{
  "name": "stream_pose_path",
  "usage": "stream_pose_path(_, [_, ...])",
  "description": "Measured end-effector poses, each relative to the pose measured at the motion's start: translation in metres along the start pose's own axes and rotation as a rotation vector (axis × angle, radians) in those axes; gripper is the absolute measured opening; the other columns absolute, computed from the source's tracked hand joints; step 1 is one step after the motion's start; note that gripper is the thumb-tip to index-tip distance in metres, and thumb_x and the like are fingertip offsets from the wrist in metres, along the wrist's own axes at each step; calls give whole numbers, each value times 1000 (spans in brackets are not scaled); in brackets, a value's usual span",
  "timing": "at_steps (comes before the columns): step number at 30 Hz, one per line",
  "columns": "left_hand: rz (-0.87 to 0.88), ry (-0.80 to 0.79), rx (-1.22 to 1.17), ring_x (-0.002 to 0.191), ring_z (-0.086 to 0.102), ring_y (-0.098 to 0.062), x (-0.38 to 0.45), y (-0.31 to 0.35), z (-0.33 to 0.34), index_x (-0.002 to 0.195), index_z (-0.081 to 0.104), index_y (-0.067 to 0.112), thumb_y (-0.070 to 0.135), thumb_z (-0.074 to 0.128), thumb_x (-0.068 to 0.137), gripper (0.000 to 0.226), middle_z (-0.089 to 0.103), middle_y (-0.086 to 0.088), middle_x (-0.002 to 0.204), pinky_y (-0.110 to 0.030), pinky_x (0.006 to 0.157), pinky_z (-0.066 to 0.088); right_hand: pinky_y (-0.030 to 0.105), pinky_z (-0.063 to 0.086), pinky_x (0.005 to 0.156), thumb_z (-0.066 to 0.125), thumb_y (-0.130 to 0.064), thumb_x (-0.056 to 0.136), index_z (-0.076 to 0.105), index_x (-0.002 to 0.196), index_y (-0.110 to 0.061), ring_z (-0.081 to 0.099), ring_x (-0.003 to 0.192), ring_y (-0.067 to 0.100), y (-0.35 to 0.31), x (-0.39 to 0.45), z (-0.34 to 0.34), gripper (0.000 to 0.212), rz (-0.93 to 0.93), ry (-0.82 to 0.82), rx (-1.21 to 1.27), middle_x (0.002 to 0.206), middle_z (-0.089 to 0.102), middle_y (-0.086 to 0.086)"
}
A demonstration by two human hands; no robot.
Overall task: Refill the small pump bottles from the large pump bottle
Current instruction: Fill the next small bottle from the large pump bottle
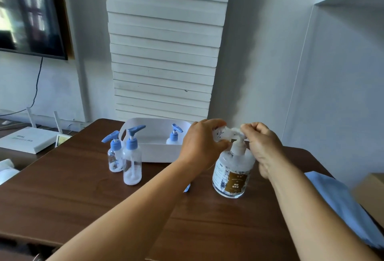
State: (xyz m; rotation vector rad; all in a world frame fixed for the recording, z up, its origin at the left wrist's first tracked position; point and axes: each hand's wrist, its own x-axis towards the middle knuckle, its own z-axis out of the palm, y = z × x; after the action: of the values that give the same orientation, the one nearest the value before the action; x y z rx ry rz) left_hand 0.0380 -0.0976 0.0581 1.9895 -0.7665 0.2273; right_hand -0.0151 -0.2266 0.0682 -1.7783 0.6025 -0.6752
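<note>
Big bottle (232,174) is standing upright on the table (83,188), front-right, w/ a brown label & clear liquid filling it nearly to the shoulder. Its white pump (239,146) is sitting on the neck. Both hands are working just above that pump. Left hand (202,146) is curling its fingers round a small clear thing (220,135) w/ dark print, held tilted at the pump spout; can't tell for sure what it is. Right hand (262,144) is pinching, fingers curled tight, at the pump head's right end; what exactly it's gripping is hidden by the fingers.

Two small bottles are standing upright at left, touching or nearly so, each w/ a blue pump on. The nearer one (132,164) is looking nearly empty, w/ a bit of white at the bottom round the dip tube. The farther one (114,156) is holding a little clear liquid low down.

Behind them a white tray (158,150) is sitting on the table, w/ a third blue-pump bottle (174,137) standing inside at its right; its fill level is hidden by the tray wall.

A bit of blue (187,188) is peeking out under the left forearm; can't tell what. Blue cloth (340,204) is lying at the table's right edge.
</note>
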Motion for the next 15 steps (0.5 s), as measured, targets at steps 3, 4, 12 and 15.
stream_pose_path(3, [-6, -4, -8, 105, 57, -13, -3, -5, 3, 118, 61, 27, 30, 77, 72, 48, 65, 7, 112, -31, 92, 47, 24, 34, 56, 54, -30, 92, 49, 72, -17, 47, 71, 10, 4, -3, 4, 24, 24, -5, -12, 77, 55, -2])
stream_pose_path(4, [-7, -1, -12, 106, 57, -13, -3, -4, 2, 118, 61, 27, 30, 77, 72, 48, 65, 7, 112, -31, 92, 47, 24, 34, 56, 54, -30, 92, 49, 73, -17, 47, 70, 9, 2, -4, 3, 24, 19, -9, -25, 77, 55, -2])
stream_pose_path(12, [-3, 4, 1, 105, 55, -13, 1, -1, 1, 117, 60, 30, 28, 75, 72, 47, 65, 8, 111, -27, 89, 47, 23, 39, 58, 56, -31, 92, 56, 81, -16, 51, 73, 8, -2, -2, -2, 19, -9, -1, 3, 79, 58, -3])
stream_pose_path(15, [-11, -7, -11, 104, 57, -13, -3, -5, 4, 115, 62, 28, 29, 77, 72, 46, 65, 8, 109, -30, 90, 48, 25, 36, 56, 56, -31, 92, 51, 73, -17, 49, 71, 10, 4, -5, 3, 24, 10, -1, -4, 75, 56, -3])
